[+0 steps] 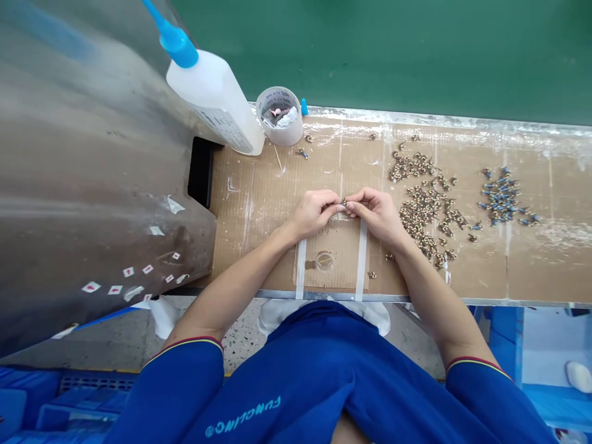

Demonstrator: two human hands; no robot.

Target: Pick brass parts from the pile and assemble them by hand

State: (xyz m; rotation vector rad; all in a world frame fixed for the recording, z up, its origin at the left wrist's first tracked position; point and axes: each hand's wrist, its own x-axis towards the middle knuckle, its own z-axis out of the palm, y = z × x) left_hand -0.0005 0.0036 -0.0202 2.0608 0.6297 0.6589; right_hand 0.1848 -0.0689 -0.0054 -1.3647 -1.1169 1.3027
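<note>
My left hand (pixel 316 213) and my right hand (pixel 375 213) meet over the cardboard-covered bench, fingertips pinched together. Between them is a small metal part (pixel 343 202), mostly hidden by the fingers; its exact kind is too small to make out. To the right of my right hand lies a loose heap of small brass-coloured metal parts (pixel 423 213). Farther right is a smaller pile of similar parts with blue on them (pixel 502 198). Just below my hands, a small round clear dish (pixel 324 261) sits between two strips of white tape.
A white bottle (pixel 215 98) with a blue nozzle stands at the back left, beside a tape-roll core (pixel 280 117) holding scraps. A thin stick (pixel 277 156) and a few stray parts (pixel 303 153) lie near it. A metal panel (pixel 106 185) bounds the left side.
</note>
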